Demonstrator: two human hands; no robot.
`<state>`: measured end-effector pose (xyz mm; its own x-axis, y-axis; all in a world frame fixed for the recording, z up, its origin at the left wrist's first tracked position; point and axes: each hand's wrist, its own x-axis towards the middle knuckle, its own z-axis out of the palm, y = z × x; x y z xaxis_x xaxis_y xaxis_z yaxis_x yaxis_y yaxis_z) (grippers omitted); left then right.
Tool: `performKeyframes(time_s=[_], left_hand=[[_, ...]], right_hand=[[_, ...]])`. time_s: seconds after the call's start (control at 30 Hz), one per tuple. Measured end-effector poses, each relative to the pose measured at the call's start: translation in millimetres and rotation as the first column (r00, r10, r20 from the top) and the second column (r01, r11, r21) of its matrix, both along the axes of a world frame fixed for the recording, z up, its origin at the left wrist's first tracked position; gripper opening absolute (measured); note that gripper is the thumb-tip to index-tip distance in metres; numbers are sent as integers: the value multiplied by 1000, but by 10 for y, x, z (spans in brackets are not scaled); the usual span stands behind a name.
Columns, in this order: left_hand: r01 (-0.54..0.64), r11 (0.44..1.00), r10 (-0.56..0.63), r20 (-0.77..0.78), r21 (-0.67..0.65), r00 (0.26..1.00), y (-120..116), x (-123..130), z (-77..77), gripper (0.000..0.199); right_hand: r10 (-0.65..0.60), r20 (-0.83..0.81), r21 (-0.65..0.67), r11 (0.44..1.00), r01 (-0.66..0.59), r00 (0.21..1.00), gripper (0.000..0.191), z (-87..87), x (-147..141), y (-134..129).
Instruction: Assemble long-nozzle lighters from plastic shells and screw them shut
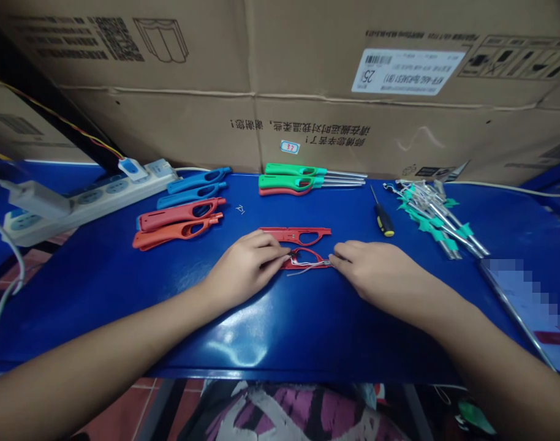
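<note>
Crosswise, nearer red half-shell (pixel 302 267), tip (pixel 326 264) rightward

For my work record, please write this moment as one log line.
left hand: at left end of red shell with wires | right hand: at its right end | beyond: second red shell | screwdriver: lying at right

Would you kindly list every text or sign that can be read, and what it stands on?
"师傅您辛苦了!": large carton, upside down
"请在搬运时对我温柔些,谢谢您!": same carton
"25": white label on it
Red digits on blue-edged sticker: too small
Other carton and label print: too small or blurred
</note>
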<state>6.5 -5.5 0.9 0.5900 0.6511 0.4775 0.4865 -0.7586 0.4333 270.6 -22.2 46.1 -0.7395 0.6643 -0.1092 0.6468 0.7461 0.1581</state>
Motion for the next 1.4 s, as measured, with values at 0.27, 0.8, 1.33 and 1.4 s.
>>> performKeyframes(time_s=[0.27, 0.8, 1.33, 1.4], left_hand=[[-27, 999, 32, -223, 23, 974, -64, 1, 73, 28], [21, 989, -45, -159, -144, 986, -69, -96, 52, 45], [117, 957, -120, 3, -267, 993, -133, -19, -3, 41], [126, 960, -133, -12, -252, 991, -145, -21, 8, 41]], right_hand=[[-68, 17, -61, 996, 69, 998, 25, 28, -28, -12], [-101, -454, -34, 995, 96, 885, 19, -56, 43, 72], [-80, -561, -185, 982, -31, 824, 16, -305, -79, 185], [-75, -550, -170, 985, -24, 832, 16, -243, -55, 164]])
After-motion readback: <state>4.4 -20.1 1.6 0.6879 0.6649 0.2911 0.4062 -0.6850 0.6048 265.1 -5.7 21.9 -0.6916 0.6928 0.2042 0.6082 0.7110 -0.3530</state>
